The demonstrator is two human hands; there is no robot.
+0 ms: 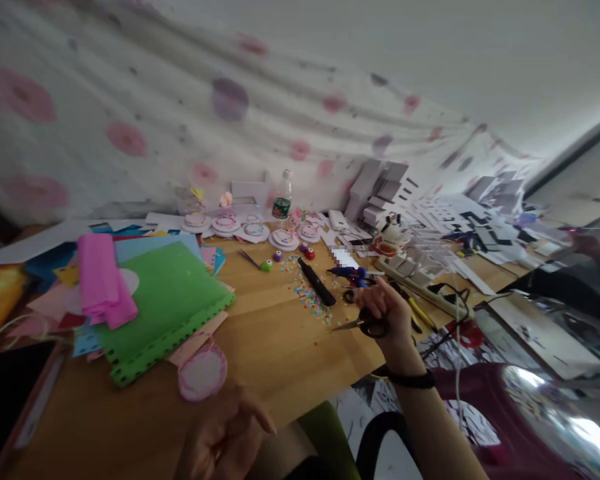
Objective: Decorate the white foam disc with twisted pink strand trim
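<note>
In my right hand (384, 313) is a pair of black-handled scissors (373, 325), its blades pointing left over the table's front edge. My left hand (230, 433) is low at the bottom of the view, palm partly up, fingers loosely apart and nothing seen in it. Just above it lies a round pink-rimmed piece (203, 372). A black tube-like tool (316, 281) rests among scattered colourful bits (307, 297). Behind my right hand is a blue glue gun (357, 275). Tweezers (250, 259) point at a small green ball (266, 265).
Green sheets (165, 293) and a pink roll (97, 273) cover the left side. Along the back stand decorated round pieces (225, 223) and a bottle (282, 200). A power strip (420, 287) with cables lies right. Another person's hand (587, 243) shows far right.
</note>
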